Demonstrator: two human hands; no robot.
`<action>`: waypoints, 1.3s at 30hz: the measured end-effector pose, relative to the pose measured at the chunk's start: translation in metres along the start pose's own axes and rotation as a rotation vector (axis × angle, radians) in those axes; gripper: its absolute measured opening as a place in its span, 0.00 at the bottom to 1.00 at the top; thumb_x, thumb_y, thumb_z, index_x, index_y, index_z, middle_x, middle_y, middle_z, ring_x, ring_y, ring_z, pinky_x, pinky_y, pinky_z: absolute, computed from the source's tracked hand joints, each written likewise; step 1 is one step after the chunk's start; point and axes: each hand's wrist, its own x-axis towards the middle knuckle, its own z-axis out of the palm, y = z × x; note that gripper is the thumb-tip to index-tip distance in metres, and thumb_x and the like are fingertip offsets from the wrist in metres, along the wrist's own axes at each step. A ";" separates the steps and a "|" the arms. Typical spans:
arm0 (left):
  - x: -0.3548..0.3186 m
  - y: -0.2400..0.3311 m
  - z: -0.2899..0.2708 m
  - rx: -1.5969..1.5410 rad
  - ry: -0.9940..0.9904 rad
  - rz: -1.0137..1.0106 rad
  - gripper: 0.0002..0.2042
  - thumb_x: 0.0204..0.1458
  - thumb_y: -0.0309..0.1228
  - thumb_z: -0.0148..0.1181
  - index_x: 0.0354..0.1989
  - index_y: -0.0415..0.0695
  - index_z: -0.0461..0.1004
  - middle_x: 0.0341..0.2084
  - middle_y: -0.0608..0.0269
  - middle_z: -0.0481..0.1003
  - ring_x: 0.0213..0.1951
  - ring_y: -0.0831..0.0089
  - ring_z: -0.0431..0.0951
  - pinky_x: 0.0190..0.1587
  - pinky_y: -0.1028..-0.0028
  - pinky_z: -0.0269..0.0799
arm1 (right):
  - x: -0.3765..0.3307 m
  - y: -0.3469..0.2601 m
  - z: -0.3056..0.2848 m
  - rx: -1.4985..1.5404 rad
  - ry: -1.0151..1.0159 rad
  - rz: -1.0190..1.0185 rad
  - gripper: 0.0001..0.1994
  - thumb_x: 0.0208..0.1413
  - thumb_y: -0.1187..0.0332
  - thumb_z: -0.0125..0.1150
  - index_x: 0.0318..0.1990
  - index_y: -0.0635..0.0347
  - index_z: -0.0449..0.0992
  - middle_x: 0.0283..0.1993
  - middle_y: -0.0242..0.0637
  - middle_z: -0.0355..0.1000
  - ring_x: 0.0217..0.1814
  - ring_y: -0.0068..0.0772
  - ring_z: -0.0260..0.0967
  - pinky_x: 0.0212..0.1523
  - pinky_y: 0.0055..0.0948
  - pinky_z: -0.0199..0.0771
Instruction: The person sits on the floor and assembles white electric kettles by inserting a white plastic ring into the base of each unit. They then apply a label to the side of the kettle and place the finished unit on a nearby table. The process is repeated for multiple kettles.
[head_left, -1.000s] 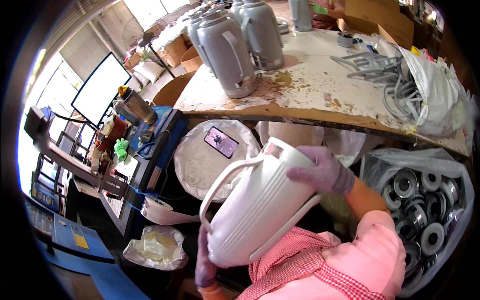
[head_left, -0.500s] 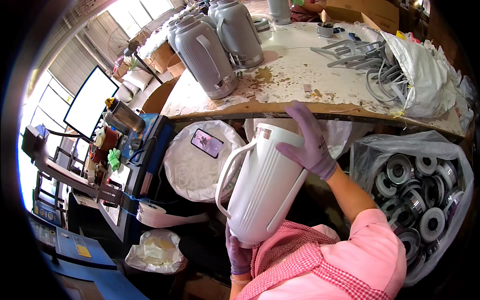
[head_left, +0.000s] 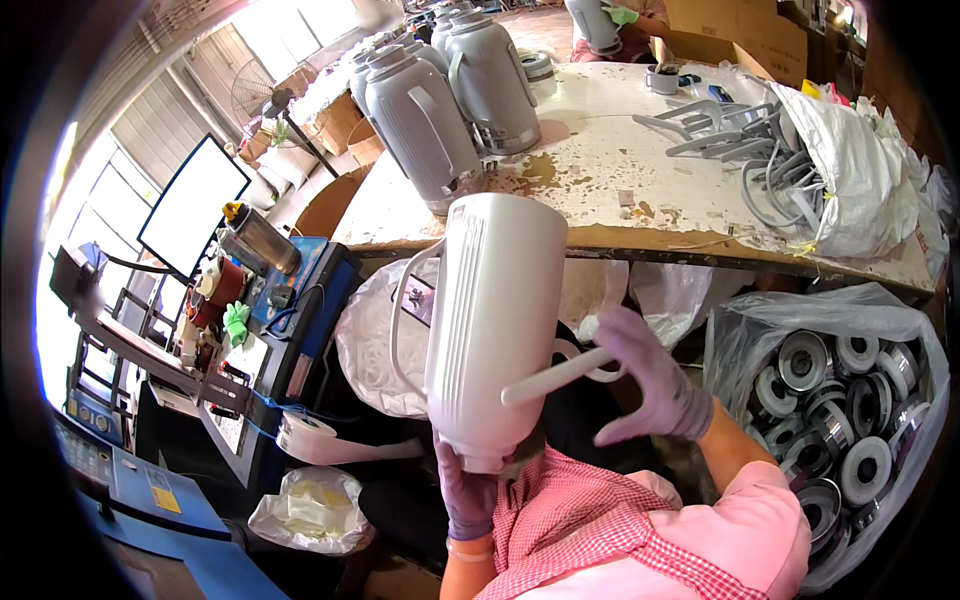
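In front of the near edge of the surface [head_left: 610, 125]: a white jug [head_left: 500, 310] is held up in the air, wide end up and narrow end down, leaning slightly, its top covering part of that edge from view
Left hand [head_left: 467, 505]: in a purple glove, beneath the white jug, fingers clamped on its narrow lower end, some of them hidden
Right hand [head_left: 655, 388]: also in a purple glove, just right of the white jug, fingers spread apart; whether a fingertip touches the pale bar cannot be told
Pale bar [head_left: 550, 378]: juts out from the jug's lower right side toward the right hand
Loop handle [head_left: 399, 325]: on the jug's left side, curving outward
Grey jugs [head_left: 422, 135]: upright in a group toward the surface's left edge
Grey handles [head_left: 725, 125]: heaped toward the surface's right edge, beside a white sack [head_left: 860, 185] at the near right corner
Far edge: a co-worker's green-gloved hand [head_left: 621, 15] at another grey jug [head_left: 593, 25]; a small grey cup [head_left: 661, 79] near that side
Below the surface, left: an open white bag [head_left: 362, 340] with a phone [head_left: 418, 298] above it, partly hidden
Below the surface, right: a clear bag [head_left: 850, 302] full of metal rings [head_left: 862, 470]
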 end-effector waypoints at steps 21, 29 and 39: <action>0.011 0.107 0.098 0.954 -0.137 0.271 0.32 0.47 0.25 0.62 0.64 0.29 0.65 0.59 0.44 0.71 0.61 0.61 0.71 0.63 0.65 0.64 | 0.067 0.010 -0.002 -0.351 -0.181 -0.513 0.31 0.48 0.48 0.66 0.61 0.40 0.68 0.72 0.48 0.57 0.74 0.63 0.53 0.68 0.75 0.46; 0.019 0.109 0.124 0.572 -0.393 0.623 0.50 0.53 0.56 0.64 0.74 0.34 0.47 0.74 0.44 0.48 0.61 0.57 0.71 0.60 0.61 0.69 | 0.101 0.049 -0.043 -0.082 0.397 -0.163 0.68 0.31 0.55 0.86 0.74 0.72 0.38 0.73 0.57 0.52 0.75 0.53 0.54 0.72 0.43 0.57; 0.032 0.089 0.029 0.550 -0.072 0.354 0.36 0.63 0.49 0.52 0.70 0.32 0.55 0.65 0.45 0.64 0.55 0.57 0.77 0.56 0.63 0.74 | 0.200 0.244 -0.084 -0.532 0.814 0.190 0.60 0.34 0.58 0.82 0.73 0.68 0.46 0.74 0.60 0.48 0.75 0.60 0.48 0.73 0.48 0.55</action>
